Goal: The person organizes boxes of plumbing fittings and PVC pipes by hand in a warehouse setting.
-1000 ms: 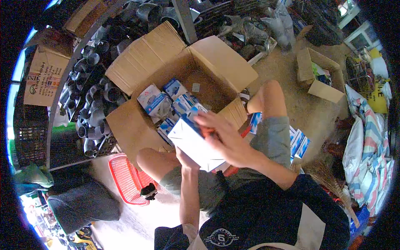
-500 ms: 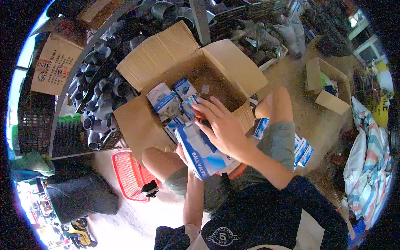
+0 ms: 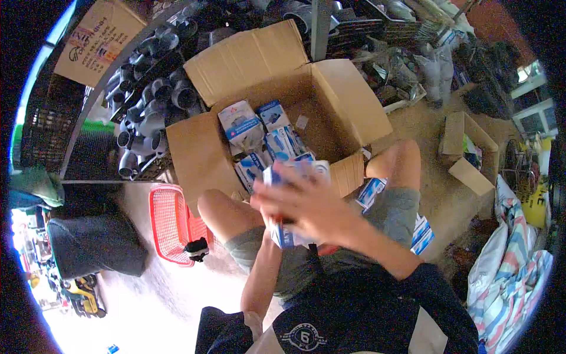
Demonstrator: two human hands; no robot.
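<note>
A blue and white ball valve box [image 3: 287,237] is held up in front of me, over my lap. My left hand [image 3: 270,225] grips it from below and the left, mostly hidden behind the box and my other hand. My right hand [image 3: 306,203] lies across the front of the box, its fingers smeared by motion. Something dark red shows under its palm, too covered to name. Just beyond, an open cardboard carton [image 3: 199,156] holds several blue and white boxes [image 3: 242,127] on its left side.
A red plastic basket [image 3: 168,227] stands left of my knee. Blue and white boxes [image 3: 371,193] lie by my right leg. A smaller open carton [image 3: 471,147] sits at right, near a striped sheet [image 3: 510,265]. Grey pipe fittings [image 3: 153,121] fill the rack at left.
My right hand has moved down over the front of the ball valve box and now covers much of it. The box is more upright. My view has shifted slightly.
</note>
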